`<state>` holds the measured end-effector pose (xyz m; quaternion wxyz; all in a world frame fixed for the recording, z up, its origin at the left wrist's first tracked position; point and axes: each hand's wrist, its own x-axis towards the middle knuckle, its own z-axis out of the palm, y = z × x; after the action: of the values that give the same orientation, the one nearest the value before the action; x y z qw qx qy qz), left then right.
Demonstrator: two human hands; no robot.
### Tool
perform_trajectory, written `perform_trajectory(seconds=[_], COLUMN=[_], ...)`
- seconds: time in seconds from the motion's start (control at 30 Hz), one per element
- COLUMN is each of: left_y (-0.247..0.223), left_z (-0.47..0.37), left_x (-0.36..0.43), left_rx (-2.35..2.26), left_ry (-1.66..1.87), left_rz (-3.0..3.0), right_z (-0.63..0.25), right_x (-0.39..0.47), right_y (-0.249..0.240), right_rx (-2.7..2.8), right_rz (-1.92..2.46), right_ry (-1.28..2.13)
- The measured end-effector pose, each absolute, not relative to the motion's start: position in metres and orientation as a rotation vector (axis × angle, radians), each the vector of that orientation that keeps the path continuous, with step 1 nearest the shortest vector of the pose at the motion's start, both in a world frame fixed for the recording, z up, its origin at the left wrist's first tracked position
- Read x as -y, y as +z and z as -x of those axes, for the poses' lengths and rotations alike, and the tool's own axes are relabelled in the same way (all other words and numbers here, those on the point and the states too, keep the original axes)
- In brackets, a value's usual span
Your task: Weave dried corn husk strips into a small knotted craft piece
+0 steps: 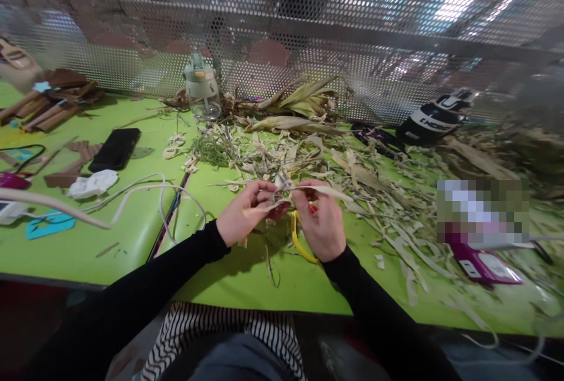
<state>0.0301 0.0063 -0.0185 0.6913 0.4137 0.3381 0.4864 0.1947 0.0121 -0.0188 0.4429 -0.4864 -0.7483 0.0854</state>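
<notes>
My left hand [244,211] and my right hand [323,219] are close together above the green table. Pinched between my left fingers is a pale dried corn husk strip [268,206], bent around near the fingertips. My right thumb and fingers are closed on the same small bundle of husk, and a longer husk tail [331,191] sticks out to the right. Under my right hand shows a curved yellow handle [303,246] with a bit of red; the rest of that tool is hidden. Loose husk shreds [282,157] lie just beyond my hands.
A clear-bottomed bottle [205,90] stands behind the husks, before a perforated metal screen [247,40]. A black bottle [436,119] lies at right, a magenta phone-like item [489,266] nearer. Left are a black phone [115,149], white cables [162,193] and brown rolls [48,104].
</notes>
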Motion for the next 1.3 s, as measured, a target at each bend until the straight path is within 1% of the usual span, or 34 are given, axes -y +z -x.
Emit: perform_trajectory(seconds=[0.07,0.13,0.23,0.33,0.4,0.6,0.7,0.83,0.9,1.17,1.3], left_y=[-0.0210,-0.0232,-0.0254,-0.0264,-0.0268,-0.0260,-0.0245,-0.0246,-0.0244,-0.0210,-0.0226], left_z=[-0.0294,-0.0282,-0.0270,-0.0266,-0.0265,-0.0261,-0.0263,-0.0270,-0.0274,-0.0279,-0.0277], left_x=[-0.0074,-0.0079,-0.0084,-0.0091,-0.0097,-0.0094,-0.0089,-0.0094,-0.0094,-0.0072,-0.0076], left_rx=[-0.756,-0.709,-0.663,-0.684,-0.679,-0.678,-0.698,-0.710,-0.721,-0.769,-0.754], left_ry=[1.150,1.156,1.128,1.101,1.094,1.098,1.077,1.074,1.065,1.025,1.032], left_rz=[-0.906,-0.903,-0.884,-0.842,-0.817,-0.789,-0.783,-0.796,-0.824,-1.039,-1.009], right_z=[-0.1961,-0.1953,-0.1912,-0.1892,-0.1900,-0.1923,-0.1910,-0.1909,-0.1916,-0.1919,-0.1947], right_x=[-0.0137,-0.0135,-0.0106,-0.0087,-0.0087,-0.0081,-0.0073,-0.0082,-0.0089,-0.0107,-0.0122], right_y=[-0.0167,-0.0159,-0.0155,-0.0152,-0.0155,-0.0155,-0.0144,-0.0141,-0.0149,-0.0171,-0.0172], right_rx=[1.912,2.020,2.188,2.191,2.182,2.317,2.231,2.047,2.005,2.058,2.159], right_rz=[1.134,0.998,0.875,0.880,0.891,0.849,0.902,1.047,1.047,0.986,0.954], right_ry=[-0.045,-0.218,-0.189,-0.090,-0.083,-0.364,-0.306,0.030,0.127,0.076,-0.158])
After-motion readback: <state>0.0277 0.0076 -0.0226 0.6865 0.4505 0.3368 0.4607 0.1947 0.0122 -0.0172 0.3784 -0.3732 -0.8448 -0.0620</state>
